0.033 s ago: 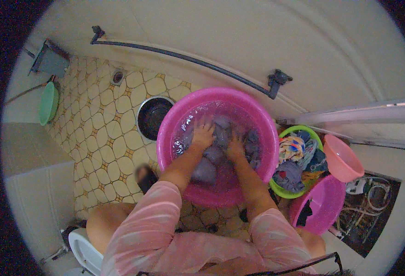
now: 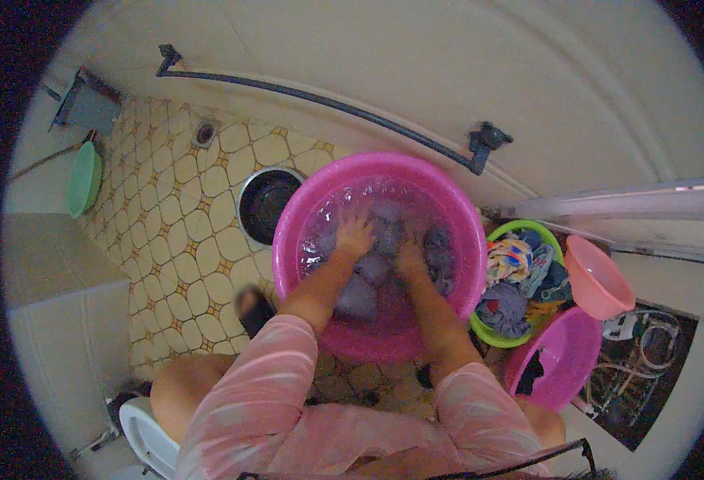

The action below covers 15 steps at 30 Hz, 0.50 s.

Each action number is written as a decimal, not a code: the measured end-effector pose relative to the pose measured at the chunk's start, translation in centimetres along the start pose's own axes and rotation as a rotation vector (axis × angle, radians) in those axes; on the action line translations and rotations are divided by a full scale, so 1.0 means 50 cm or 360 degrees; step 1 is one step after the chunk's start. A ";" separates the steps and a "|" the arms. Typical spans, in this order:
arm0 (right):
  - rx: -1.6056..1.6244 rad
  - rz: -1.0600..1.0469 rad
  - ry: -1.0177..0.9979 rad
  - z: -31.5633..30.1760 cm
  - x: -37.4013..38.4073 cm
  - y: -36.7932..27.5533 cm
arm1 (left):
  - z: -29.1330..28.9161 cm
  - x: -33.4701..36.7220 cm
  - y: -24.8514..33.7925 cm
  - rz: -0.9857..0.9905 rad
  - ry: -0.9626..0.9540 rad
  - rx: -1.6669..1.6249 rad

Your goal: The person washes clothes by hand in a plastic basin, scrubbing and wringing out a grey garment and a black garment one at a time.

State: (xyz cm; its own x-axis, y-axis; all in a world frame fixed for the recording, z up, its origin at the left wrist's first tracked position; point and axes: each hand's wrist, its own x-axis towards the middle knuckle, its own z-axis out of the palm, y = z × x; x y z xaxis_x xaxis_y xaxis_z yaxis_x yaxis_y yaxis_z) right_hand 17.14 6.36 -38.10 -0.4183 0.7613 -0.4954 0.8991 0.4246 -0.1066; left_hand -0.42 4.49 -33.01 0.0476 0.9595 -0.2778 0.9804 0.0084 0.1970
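Fingers point(image 2: 361, 220) amid wet cloth point(image 2: 358, 297), plain pink basin point(image 2: 380, 162)

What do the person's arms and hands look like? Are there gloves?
No gloves! The left hand and right hand are bare, with no watch showing. The loose, pink fabric sleeves with pale greyish patches end around the elbows, leaving the forearms bare. Any rings are too blurry to tell.

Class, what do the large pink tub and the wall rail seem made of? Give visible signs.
Large pink tub: probably smooth plastic, judging by its even colour and rounded form. Wall rail: perhaps dark-finished metal, from its slim bar shape, or plastic.
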 end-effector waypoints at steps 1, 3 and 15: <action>0.0074 0.0012 0.0018 -0.002 0.011 0.000 | 0.005 0.007 -0.001 -0.0079 -0.0019 -0.0181; 0.0240 0.0027 0.0064 -0.007 0.033 -0.001 | 0.016 0.014 -0.006 -0.0166 -0.0047 -0.0358; 0.1646 -0.0008 0.0671 -0.173 0.035 -0.030 | 0.083 0.056 -0.055 -0.0666 0.0245 -0.2253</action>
State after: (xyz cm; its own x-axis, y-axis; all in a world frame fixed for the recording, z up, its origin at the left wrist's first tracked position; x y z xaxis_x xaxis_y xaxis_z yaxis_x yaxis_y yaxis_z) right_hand 13.94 11.26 -31.35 -0.2558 0.9495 -0.1818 0.4897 -0.0349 -0.8712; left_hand -2.21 5.99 -38.25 -0.2932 0.8372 -0.4618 -0.0832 0.4588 0.8846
